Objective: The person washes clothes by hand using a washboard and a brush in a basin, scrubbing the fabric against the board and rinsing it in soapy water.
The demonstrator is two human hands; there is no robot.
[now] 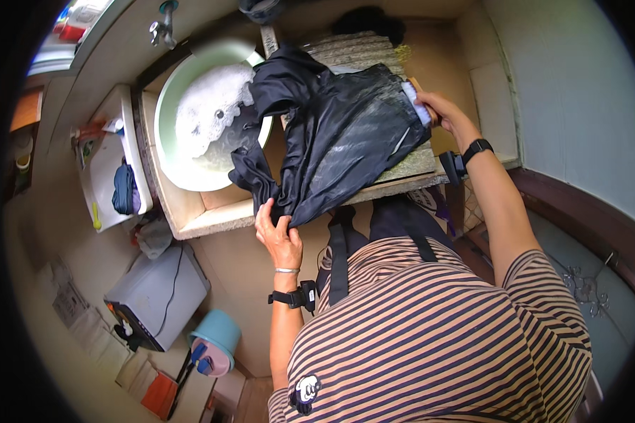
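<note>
A wet black garment [344,143] with pale suds streaks lies spread over a ridged stone washboard [418,161]. My right hand [444,110] grips a scrubbing brush [416,104] with a wooden back and white bristles. Its bristles rest against the garment's right end. At the sink's front edge, my left hand [279,232] holds a gathered fold of the cloth, the fingertips partly hidden in it. To the left stands a pale green basin [164,153] of dark water topped with white foam [211,111]. Part of the garment overhangs the basin's right rim.
A metal tap [163,30] sticks out above the basin. The sink's rough front ledge [217,221] runs before me. At left are a white washbasin [142,182] holding a dark blue item, a grey appliance [151,291] and a blue bucket [219,328]. A wall [566,106] rises on the right.
</note>
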